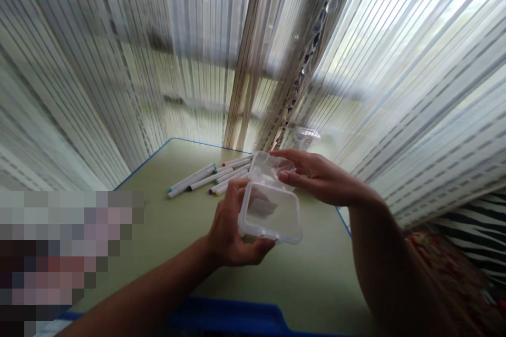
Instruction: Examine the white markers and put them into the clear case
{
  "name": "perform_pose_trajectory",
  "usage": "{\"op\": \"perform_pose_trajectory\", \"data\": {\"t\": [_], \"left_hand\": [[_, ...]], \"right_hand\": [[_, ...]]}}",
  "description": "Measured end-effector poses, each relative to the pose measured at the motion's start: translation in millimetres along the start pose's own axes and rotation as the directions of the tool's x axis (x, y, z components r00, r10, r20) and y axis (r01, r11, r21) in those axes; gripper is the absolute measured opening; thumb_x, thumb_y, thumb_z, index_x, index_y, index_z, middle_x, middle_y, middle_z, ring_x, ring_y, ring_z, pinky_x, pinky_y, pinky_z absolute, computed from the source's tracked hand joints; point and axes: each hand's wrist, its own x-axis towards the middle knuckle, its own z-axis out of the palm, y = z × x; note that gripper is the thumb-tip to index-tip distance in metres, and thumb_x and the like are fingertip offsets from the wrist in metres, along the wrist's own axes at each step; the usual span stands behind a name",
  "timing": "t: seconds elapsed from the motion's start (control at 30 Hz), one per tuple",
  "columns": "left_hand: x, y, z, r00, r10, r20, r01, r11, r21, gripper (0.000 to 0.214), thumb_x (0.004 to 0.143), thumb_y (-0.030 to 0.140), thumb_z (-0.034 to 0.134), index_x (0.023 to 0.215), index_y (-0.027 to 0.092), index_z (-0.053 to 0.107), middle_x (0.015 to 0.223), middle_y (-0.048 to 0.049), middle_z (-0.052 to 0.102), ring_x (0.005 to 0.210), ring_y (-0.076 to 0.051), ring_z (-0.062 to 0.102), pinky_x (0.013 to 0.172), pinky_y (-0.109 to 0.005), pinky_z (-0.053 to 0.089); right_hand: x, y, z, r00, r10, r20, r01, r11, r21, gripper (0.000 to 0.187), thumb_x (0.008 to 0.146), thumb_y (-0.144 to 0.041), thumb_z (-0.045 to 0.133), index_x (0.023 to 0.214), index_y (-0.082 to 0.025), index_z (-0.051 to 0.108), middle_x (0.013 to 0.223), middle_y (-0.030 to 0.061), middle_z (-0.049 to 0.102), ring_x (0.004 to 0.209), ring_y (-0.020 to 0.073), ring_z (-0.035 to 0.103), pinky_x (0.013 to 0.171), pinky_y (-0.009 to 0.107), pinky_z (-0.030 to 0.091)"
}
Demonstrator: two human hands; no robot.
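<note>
A small clear plastic box (272,213) with a hinged lid (264,167) is held above the table, its lid swung up and away from me. My left hand (233,226) grips the box body from the left, thumb along the near edge and fingers round the far side. On the raised lid my right hand (316,176) is closed, thumb on the inner face and fingers behind it. Through its walls the box shows no contents that I can make out. Just beyond my left hand lie several white markers (221,175) with coloured ends.
The pale green table (146,237) has a blue rim, with a blue part (229,316) at its near edge. Behind stand string curtains (197,63) and a clear container (306,137). A zebra-striped cloth (470,237) is at right; a blurred patch covers the lower left.
</note>
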Motion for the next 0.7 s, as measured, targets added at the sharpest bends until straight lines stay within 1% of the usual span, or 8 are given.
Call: {"op": "perform_pose_trajectory", "data": {"t": [0.1, 0.2, 0.33, 0.4, 0.47, 0.53, 0.63, 0.7], "left_hand": [[0, -1, 2.3, 0.999, -0.049, -0.020, 0.046, 0.993, -0.112, 0.073, 0.072, 0.056, 0.076, 0.123, 0.023, 0.036, 0.093, -0.0076, 0.071, 0.077, -0.024, 0.070, 0.065, -0.033, 0.054], [3, -2, 0.6, 0.997, -0.073, -0.018, 0.069, 0.982, -0.177, 0.080, 0.073, 0.060, 0.075, 0.130, 0.024, 0.031, 0.092, -0.0058, 0.070, 0.074, -0.022, 0.069, 0.064, -0.032, 0.052], [5, -6, -5.2, 0.993, -0.116, -0.034, 0.108, 0.977, -0.182, 0.089, 0.072, 0.072, 0.069, 0.137, 0.022, 0.034, 0.087, -0.0037, 0.066, 0.074, -0.023, 0.065, 0.067, -0.035, 0.050], [5, -10, -8.4, 0.983, -0.180, -0.048, 0.170, 0.972, -0.165, 0.091, 0.072, 0.077, 0.066, 0.137, 0.020, 0.036, 0.090, -0.0049, 0.065, 0.076, -0.023, 0.063, 0.068, -0.035, 0.049], [4, -13, -11.5, 0.972, -0.231, -0.038, 0.223, 0.963, -0.148, 0.091, 0.074, 0.080, 0.061, 0.137, 0.020, 0.037, 0.095, -0.0065, 0.065, 0.078, -0.022, 0.062, 0.068, -0.034, 0.048], [5, -16, -14.3, 0.959, -0.278, -0.046, 0.273, 0.957, -0.099, 0.088, 0.077, 0.081, 0.055, 0.136, 0.019, 0.039, 0.102, -0.0088, 0.064, 0.086, -0.024, 0.062, 0.075, -0.035, 0.049], [8, -20, -17.5, 0.925, -0.362, -0.115, 0.358, 0.932, -0.050, 0.084, 0.077, 0.083, 0.052, 0.132, 0.019, 0.046, 0.110, -0.0108, 0.061, 0.098, -0.026, 0.060, 0.084, -0.037, 0.048], [11, -23, -18.6, 0.885, -0.427, -0.184, 0.428, 0.903, -0.039, 0.081, 0.076, 0.083, 0.055, 0.127, 0.019, 0.049, 0.108, -0.0094, 0.058, 0.095, -0.024, 0.059, 0.082, -0.036, 0.049]], "right_hand": [[3, 1, 2, 1.000, -0.012, 0.028, 0.012, 1.000, -0.001, 0.044, 0.097, -0.045, 0.060, 0.132, -0.019, 0.063, 0.113, 0.0092, 0.073, 0.099, 0.0225, 0.069, 0.083, 0.034, 0.056], [5, -2, 3, 0.999, -0.022, 0.035, 0.022, 0.999, -0.023, 0.042, 0.099, -0.048, 0.056, 0.128, -0.019, 0.067, 0.111, 0.0081, 0.074, 0.096, 0.0210, 0.068, 0.081, 0.032, 0.054], [9, -5, 5, 0.999, -0.032, 0.036, 0.033, 0.998, -0.045, 0.042, 0.101, -0.049, 0.051, 0.124, -0.019, 0.069, 0.102, 0.0076, 0.074, 0.088, 0.0197, 0.067, 0.076, 0.032, 0.053], [11, -4, 8, 1.000, -0.024, 0.020, 0.025, 0.998, -0.050, 0.042, 0.100, -0.050, 0.051, 0.120, -0.018, 0.070, 0.097, 0.0075, 0.074, 0.084, 0.0196, 0.066, 0.074, 0.032, 0.053], [12, -1, 12, 1.000, -0.007, -0.023, 0.006, 1.000, -0.031, 0.044, 0.100, -0.051, 0.050, 0.114, -0.016, 0.071, 0.092, 0.0074, 0.072, 0.080, 0.0189, 0.065, 0.070, 0.031, 0.053], [11, 4, 16, 0.995, 0.031, -0.097, -0.031, 0.999, 0.007, 0.046, 0.099, -0.052, 0.049, 0.112, -0.014, 0.071, 0.087, 0.0070, 0.071, 0.073, 0.0171, 0.065, 0.065, 0.029, 0.053], [5, 14, 23, 0.971, 0.132, -0.200, -0.112, 0.988, 0.110, 0.053, 0.092, -0.056, 0.058, 0.117, -0.010, 0.067, 0.079, 0.0052, 0.068, 0.063, 0.0152, 0.063, 0.058, 0.028, 0.053], [-1, 22, 28, 0.944, 0.200, -0.261, -0.142, 0.964, 0.224, 0.062, 0.085, -0.057, 0.067, 0.122, -0.008, 0.063, 0.072, 0.0026, 0.067, 0.058, 0.0147, 0.062, 0.054, 0.028, 0.053]]}}
